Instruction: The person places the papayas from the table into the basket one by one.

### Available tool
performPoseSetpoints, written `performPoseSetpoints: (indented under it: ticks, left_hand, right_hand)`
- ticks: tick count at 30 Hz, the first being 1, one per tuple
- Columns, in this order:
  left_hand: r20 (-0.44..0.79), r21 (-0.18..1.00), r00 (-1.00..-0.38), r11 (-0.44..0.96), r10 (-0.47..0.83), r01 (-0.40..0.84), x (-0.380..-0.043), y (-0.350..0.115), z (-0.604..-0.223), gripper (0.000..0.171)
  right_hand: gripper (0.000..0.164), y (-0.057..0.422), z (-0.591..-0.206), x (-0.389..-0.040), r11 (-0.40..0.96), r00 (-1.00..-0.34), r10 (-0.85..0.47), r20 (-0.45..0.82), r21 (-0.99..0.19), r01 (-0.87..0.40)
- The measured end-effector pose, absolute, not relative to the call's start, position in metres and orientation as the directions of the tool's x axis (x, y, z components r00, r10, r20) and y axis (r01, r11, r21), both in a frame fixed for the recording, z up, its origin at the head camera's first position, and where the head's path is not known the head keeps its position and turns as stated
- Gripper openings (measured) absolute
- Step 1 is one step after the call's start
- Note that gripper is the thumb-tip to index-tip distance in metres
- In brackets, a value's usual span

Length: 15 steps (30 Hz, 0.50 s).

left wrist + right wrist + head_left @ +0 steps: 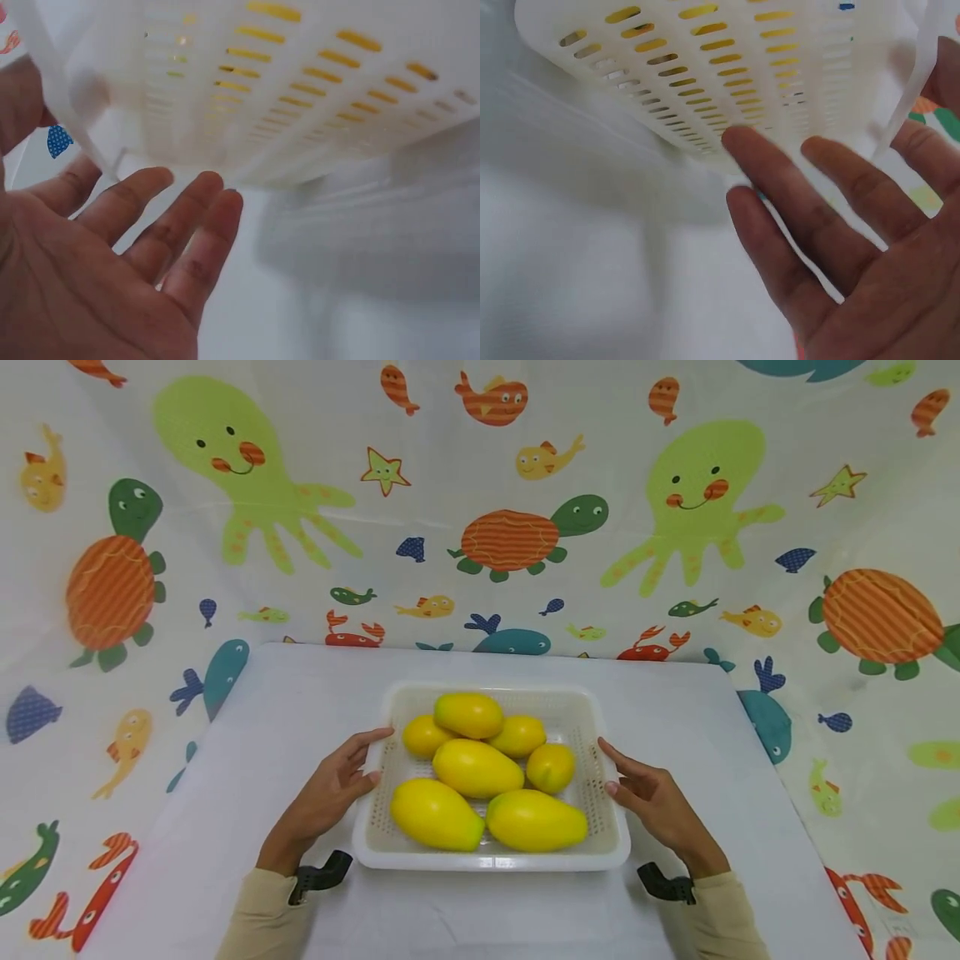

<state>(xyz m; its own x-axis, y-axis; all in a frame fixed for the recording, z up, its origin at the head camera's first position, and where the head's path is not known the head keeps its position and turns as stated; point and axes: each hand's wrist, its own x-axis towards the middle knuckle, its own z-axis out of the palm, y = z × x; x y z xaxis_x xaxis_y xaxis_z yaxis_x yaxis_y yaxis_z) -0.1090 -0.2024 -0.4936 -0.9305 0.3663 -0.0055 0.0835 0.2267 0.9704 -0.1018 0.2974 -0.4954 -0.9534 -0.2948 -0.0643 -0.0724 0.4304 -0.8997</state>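
Observation:
A white plastic basket (491,862) with slotted walls holds several smooth yellow fruits (477,768), some large and long, others smaller and rounder. My left hand (327,793) grips the basket's left rim, its thumb and forefinger at the edge. On the opposite side, my right hand (663,808) grips the right rim in the same way. Both wrist views look at the basket's slotted underside, with yellow showing through the slots. There the other fingers of the left hand (112,255) and the right hand (862,240) reach loosely below the rim. The basket appears raised off the table.
A white cloth covers the table (300,693) under and around the basket. Behind and beside it hangs a white curtain (300,410) printed with sea animals. Black wrist straps with mounts (321,875) stick out from both sleeves.

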Motion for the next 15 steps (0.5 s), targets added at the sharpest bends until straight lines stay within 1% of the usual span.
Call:
performPoseSetpoints:
  ticks: [4, 8, 11, 15]
  left_hand:
    - [-0.010, 0.911, -0.935, 0.389, 0.354, 0.137, -0.108, -0.204, -0.485, 0.063]
    - [-0.017, 0.798, -0.949, 0.576, 0.315, 0.177, -0.106, -0.204, -0.465, 0.070]
    - [-0.019, 0.715, -0.957, 0.673, 0.289, 0.189, -0.106, -0.202, -0.446, 0.075]
    - [-0.013, 0.599, -0.964, 0.774, 0.264, 0.204, -0.108, -0.194, -0.424, 0.078]
  right_hand:
    - [0.064, 0.297, -0.487, -0.097, 0.543, -0.958, -0.287, -0.021, -0.827, -0.145]
    - [0.062, 0.298, -0.474, -0.094, 0.634, -0.960, -0.278, 0.031, -0.744, -0.208]
    - [0.061, 0.298, -0.461, -0.093, 0.690, -0.964, -0.259, 0.059, -0.687, -0.228]
    - [0.066, 0.295, -0.441, -0.094, 0.771, -0.969, -0.227, 0.095, -0.591, -0.239]
